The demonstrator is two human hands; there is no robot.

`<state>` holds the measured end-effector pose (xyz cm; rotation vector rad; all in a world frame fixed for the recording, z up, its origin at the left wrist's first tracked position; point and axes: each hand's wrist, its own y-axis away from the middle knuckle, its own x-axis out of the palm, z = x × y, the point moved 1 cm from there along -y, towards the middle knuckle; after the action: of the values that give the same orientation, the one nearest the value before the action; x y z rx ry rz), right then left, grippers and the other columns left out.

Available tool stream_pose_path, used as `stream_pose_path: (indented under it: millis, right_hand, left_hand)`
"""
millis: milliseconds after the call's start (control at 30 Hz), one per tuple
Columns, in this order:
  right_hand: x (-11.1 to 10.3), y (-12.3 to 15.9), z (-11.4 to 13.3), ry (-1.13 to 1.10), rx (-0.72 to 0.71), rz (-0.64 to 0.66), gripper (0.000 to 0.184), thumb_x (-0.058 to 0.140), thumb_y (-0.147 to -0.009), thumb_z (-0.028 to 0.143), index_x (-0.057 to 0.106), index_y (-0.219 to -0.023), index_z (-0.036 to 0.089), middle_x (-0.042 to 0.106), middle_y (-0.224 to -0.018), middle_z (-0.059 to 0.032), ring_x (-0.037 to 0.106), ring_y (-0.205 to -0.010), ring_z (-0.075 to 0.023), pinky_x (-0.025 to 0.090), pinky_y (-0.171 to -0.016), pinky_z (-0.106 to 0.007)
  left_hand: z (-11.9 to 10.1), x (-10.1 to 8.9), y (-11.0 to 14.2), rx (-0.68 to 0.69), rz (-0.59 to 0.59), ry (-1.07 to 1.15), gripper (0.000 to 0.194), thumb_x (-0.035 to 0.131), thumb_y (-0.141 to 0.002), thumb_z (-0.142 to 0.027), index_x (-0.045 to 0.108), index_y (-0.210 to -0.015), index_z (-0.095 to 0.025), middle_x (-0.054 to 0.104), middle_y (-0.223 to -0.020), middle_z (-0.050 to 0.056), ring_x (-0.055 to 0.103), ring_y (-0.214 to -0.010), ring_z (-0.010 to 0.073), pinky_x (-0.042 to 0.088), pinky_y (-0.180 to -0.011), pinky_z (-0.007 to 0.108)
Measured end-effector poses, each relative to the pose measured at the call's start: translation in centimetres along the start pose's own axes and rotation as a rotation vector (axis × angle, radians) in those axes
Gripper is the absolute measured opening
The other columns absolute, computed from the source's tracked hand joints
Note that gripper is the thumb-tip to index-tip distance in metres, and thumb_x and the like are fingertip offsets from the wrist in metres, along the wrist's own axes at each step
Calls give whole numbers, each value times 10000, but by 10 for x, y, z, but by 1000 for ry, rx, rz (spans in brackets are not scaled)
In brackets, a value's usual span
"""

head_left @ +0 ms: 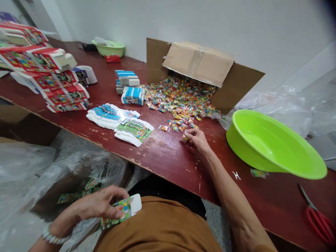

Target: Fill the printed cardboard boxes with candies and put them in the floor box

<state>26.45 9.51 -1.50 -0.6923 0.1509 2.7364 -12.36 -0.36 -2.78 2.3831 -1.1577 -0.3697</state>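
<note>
My left hand (105,202) is closed around a small green printed carton (125,209) in front of my body, its white end flap sticking out to the right. On the red table, my right hand (195,138) pinches a small wrapped candy (184,137) between thumb and fingers. Just beyond it, a few loose wrapped candies (174,126) lie at the front of a large candy heap (181,98). The heap spills from a cardboard box (199,63) tipped on its side. Left of my right hand, flat green cartons (135,130) overlap flat blue ones (109,114).
A bright green basin (267,140) stands at right, near red-handled scissors (319,220). Red printed cartons (52,77) are stacked at left; small blue cartons (133,95) sit beside the candy. Below the table edge, a plastic-lined box (76,182) holds green cartons. A pale green basin (112,49) is farther back.
</note>
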Motion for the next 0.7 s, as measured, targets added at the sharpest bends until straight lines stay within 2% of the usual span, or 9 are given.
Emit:
stream_pose_path:
  millis: [67, 167, 300, 400, 500, 567, 633, 700]
  right_hand:
    - [13, 27, 15, -137, -23, 70, 368, 751, -725, 510, 593, -822, 192, 700, -752, -31, 635, -623, -157, 490, -582, -283]
    - [42, 74, 43, -493, -94, 293, 377, 821, -680, 484, 604, -808, 203, 696, -718, -7, 627, -599, -138, 472, -563, -257]
    - [76, 114, 68, -649, -121, 350, 335, 839, -699, 425, 613, -811, 205, 677, -739, 13, 614, -635, -120, 488, -618, -249]
    - [83, 121, 73, -566, -172, 372, 305, 812, -741, 439, 631, -802, 203, 654, -738, 7, 589, -651, -133, 483, -637, -271]
    - [75, 122, 74, -328, -367, 391, 238, 775, -807, 434, 689, -779, 213, 644, -793, -20, 584, -773, -170, 487, -758, -325]
    - [69, 122, 74, -271, -466, 383, 226, 741, -849, 439, 715, -774, 227, 625, -876, -36, 579, -894, -192, 472, -875, -361]
    - [67, 120, 69, -360, -415, 367, 232, 692, -888, 458, 720, -833, 235, 610, -939, -39, 578, -944, -192, 474, -905, -358]
    - [70, 118, 62, -493, -270, 397, 258, 688, -885, 486, 698, -955, 237, 623, -948, -30, 597, -877, -173, 511, -815, -320]
  left_hand:
    - [-7, 5, -4, 23, -25, 133, 299, 802, -742, -426, 720, -934, -212, 707, -822, 27, 615, -697, 179, 447, -603, 235]
    - [-22, 23, -17, 116, -150, 369, 386, 743, -820, -423, 598, -1115, -219, 725, -961, 69, 667, -746, 186, 495, -650, 261]
    - [-44, 47, -34, 259, -264, 427, 411, 713, -846, -378, 509, -1167, -222, 686, -844, 18, 643, -675, 154, 510, -644, 261]
    - [-54, 57, -38, 304, -324, 424, 372, 689, -854, -331, 492, -1151, -224, 667, -814, -7, 613, -624, 129, 502, -602, 243]
    - [-59, 60, -39, 344, -340, 462, 383, 700, -822, -294, 488, -1133, -226, 663, -765, -23, 589, -569, 122, 494, -549, 232]
    - [-61, 59, -40, 350, -342, 525, 422, 734, -788, -318, 500, -1127, -226, 673, -738, -19, 591, -544, 130, 493, -523, 233]
    - [-63, 58, -41, 329, -345, 613, 435, 736, -787, -443, 526, -1092, -215, 693, -729, 11, 617, -542, 155, 506, -515, 252]
    - [-64, 57, -43, 286, -357, 701, 476, 682, -796, -593, 559, -1024, -193, 702, -712, 42, 633, -533, 178, 519, -506, 278]
